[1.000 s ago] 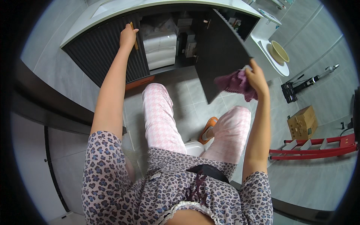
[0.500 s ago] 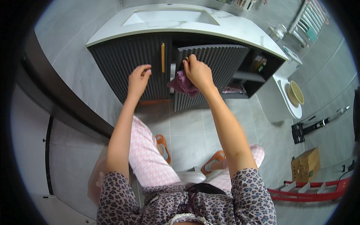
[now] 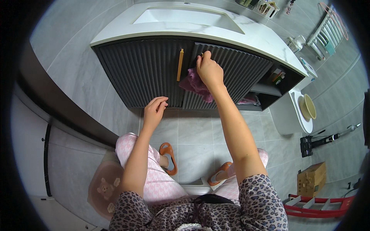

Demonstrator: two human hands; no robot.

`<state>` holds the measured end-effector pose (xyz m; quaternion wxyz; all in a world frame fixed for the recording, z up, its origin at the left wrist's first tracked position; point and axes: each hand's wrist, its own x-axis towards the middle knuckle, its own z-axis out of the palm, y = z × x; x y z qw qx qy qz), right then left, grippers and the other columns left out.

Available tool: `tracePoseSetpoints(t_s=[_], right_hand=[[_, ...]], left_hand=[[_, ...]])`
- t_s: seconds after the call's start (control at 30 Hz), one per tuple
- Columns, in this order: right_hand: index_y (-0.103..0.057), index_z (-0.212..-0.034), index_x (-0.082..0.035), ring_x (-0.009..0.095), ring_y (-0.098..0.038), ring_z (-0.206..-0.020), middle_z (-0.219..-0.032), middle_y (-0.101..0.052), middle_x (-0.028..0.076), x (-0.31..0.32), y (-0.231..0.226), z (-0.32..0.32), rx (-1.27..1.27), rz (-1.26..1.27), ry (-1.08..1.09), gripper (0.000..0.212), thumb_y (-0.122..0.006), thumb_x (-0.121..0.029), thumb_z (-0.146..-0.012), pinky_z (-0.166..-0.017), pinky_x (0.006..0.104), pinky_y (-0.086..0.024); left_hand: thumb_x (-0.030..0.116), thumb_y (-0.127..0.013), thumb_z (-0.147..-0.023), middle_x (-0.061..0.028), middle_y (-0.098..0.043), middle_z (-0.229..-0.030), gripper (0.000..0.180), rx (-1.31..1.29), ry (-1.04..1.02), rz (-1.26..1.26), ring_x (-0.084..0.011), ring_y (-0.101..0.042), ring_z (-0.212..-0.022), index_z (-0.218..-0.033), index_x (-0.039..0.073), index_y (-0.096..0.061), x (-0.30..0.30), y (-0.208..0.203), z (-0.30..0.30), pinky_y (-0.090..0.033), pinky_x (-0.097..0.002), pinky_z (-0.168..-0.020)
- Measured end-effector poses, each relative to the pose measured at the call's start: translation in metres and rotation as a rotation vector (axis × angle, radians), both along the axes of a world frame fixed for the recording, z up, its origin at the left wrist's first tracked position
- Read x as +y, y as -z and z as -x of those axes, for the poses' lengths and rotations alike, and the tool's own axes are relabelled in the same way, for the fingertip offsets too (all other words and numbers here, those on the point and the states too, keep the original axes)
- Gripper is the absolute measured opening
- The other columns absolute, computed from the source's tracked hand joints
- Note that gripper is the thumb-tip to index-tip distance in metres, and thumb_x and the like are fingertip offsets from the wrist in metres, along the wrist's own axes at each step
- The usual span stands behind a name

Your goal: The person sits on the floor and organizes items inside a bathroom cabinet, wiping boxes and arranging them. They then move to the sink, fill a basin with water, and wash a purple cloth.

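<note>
My right hand (image 3: 210, 71) is closed at the top of the ribbed right-hand cabinet door (image 3: 235, 71), by its handle. A crumpled purple cloth (image 3: 196, 85) hangs from that hand against the door front. The fingers partly hide how it grips the handle. This door lies nearly flush with the cabinet front. Beside it, the ribbed left-hand door (image 3: 142, 73) is closed and carries a long gold handle (image 3: 180, 65). My left hand (image 3: 155, 111) hovers low before the cabinet, its fingers loosely bent and holding nothing.
Above the doors runs a white marbled countertop (image 3: 111, 32) with a sunken basin (image 3: 185, 17). Open shelves (image 3: 266, 89) at the right hold small items. A toilet (image 3: 287, 115) with a beige basin (image 3: 308, 106) stands beyond. Further right are a cardboard box (image 3: 311, 179) and a red ladder (image 3: 320, 211).
The right-hand door has swung from ajar to nearly flush, with my right hand at its handle. My left hand has moved down, away from the left-hand door's handle.
</note>
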<state>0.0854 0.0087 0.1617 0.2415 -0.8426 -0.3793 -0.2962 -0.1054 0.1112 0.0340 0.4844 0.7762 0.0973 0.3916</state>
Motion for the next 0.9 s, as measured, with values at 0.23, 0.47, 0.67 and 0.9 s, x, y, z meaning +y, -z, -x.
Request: tracePoseSetpoints(t_s=[0.23, 0.47, 0.67, 0.9], right_hand=[[-0.041, -0.086, -0.002, 0.034, -0.060, -0.047, -0.051, -0.057, 0.017, 0.008, 0.000, -0.006, 0.019, 0.013, 0.007, 0.024, -0.044, -0.025, -0.090, -0.040, 0.0412, -0.048], [-0.039, -0.088, -0.001, 0.036, -0.060, -0.051, -0.055, -0.058, 0.019, 0.007, -0.004, -0.004, 0.099, 0.041, 0.014, 0.025, -0.042, -0.026, -0.091, -0.043, 0.0435, -0.048], [-0.063, -0.097, 0.001, 0.036, -0.061, -0.086, -0.086, -0.063, 0.023, -0.026, -0.072, -0.001, 0.487, 0.355, -0.177, 0.043, -0.049, -0.038, -0.088, -0.077, 0.0397, -0.047], [-0.068, -0.088, -0.005, 0.028, -0.062, -0.077, -0.084, -0.064, 0.013, -0.067, -0.180, -0.057, -0.009, -0.446, -0.364, 0.032, -0.061, -0.034, -0.078, -0.072, 0.0321, -0.048]], left_hand=[[0.006, -0.053, -0.086, -0.0085, -0.062, -0.099, 0.016, 0.024, -0.058, -0.099, -0.0159, -0.063, -0.080, -0.099, 0.001, -0.062, -0.001, -0.001, -0.003, -0.051, -0.0247, -0.066], [0.001, -0.057, -0.080, -0.0090, -0.062, -0.101, 0.018, -0.084, -0.141, -0.368, -0.0218, -0.060, -0.093, -0.097, 0.002, -0.063, -0.010, -0.012, -0.004, -0.048, -0.0310, -0.079], [-0.005, -0.056, -0.077, -0.0116, -0.061, -0.103, 0.020, -0.299, -0.265, -0.550, -0.0264, -0.057, -0.100, -0.095, 0.000, -0.062, -0.008, -0.081, -0.006, -0.044, -0.0354, -0.088], [0.007, -0.052, -0.084, -0.0102, -0.060, -0.106, 0.019, -0.264, -0.257, -0.870, -0.0287, -0.052, -0.107, -0.100, 0.003, -0.062, 0.015, -0.227, -0.080, -0.039, -0.0379, -0.096]])
